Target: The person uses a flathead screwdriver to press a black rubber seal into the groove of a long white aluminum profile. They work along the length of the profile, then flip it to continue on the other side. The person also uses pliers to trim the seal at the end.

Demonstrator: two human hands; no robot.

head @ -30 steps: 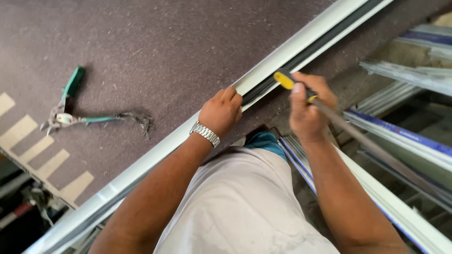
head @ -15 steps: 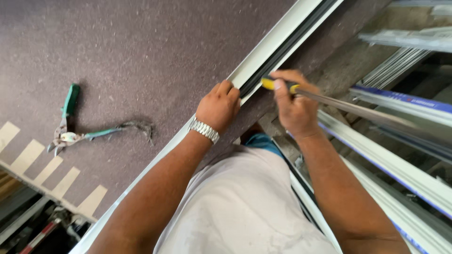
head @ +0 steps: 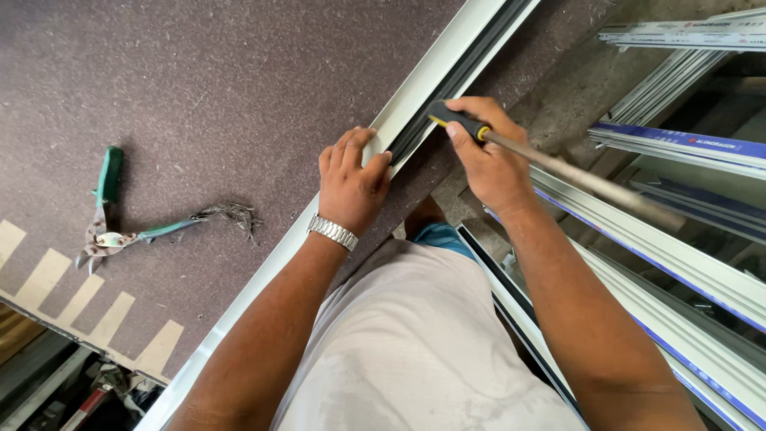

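A long white window profile [head: 415,96] with a dark channel lies diagonally across a grey-brown felt-covered workbench [head: 239,96]. My left hand [head: 351,179], with a metal wristwatch [head: 333,232], presses on the profile's edge. My right hand [head: 487,156] grips a screwdriver [head: 467,124] with a black and yellow handle, held backwards: the handle end sits against the dark channel and its metal shaft [head: 582,179] points away to the right.
Green-handled snips [head: 112,231] lie open on the bench at left beside a tuft of grey fibres [head: 231,214]. Several more white and blue-striped profiles [head: 678,247] are stacked on the right. Pale stripes [head: 80,299] mark the bench's near-left edge.
Both hands have slid along the profile. The screwdriver's handle end has moved down onto the dark channel. The view has shifted slightly.
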